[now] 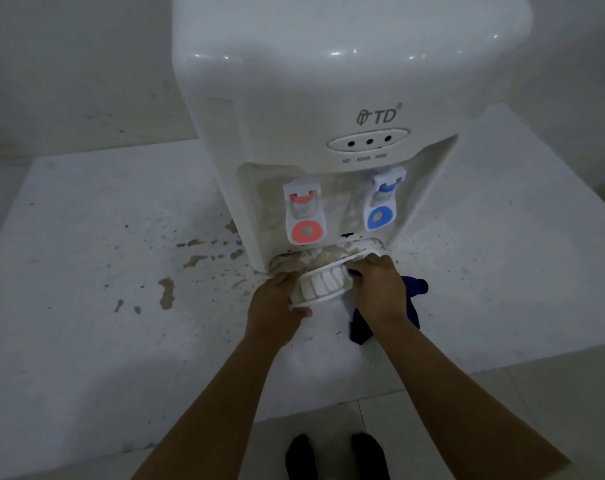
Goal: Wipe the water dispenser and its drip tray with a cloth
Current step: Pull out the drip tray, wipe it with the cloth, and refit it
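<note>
Plainly countable: one white water dispenser [325,109] on a white stained counter [86,271], two taps in its recess, a red tap [305,216] to the left and a blue tap [382,206] to the right, three small indicator holes above them, one drip tray [320,284], one dark blue cloth [410,296], two bare hands, two dark shoes [335,455] on the floor tiles below. Drip tray pulled partly out from the dispenser's base and tilted, held between both hands: left hand [276,306] gripping its left and lower rim with thumb curled over the edge, right hand [379,289] clasping its right end, fingers curled, with the cloth bunched beneath that palm and trailing onto the counter. Brown grime visible in the slot behind the tray and splashed over the counter to the left. Dispenser top cut off by the upper edge; tray's underside and most of the cloth hidden by the hands; small labels under the indicator holes too blurred to read with certainty.
</note>
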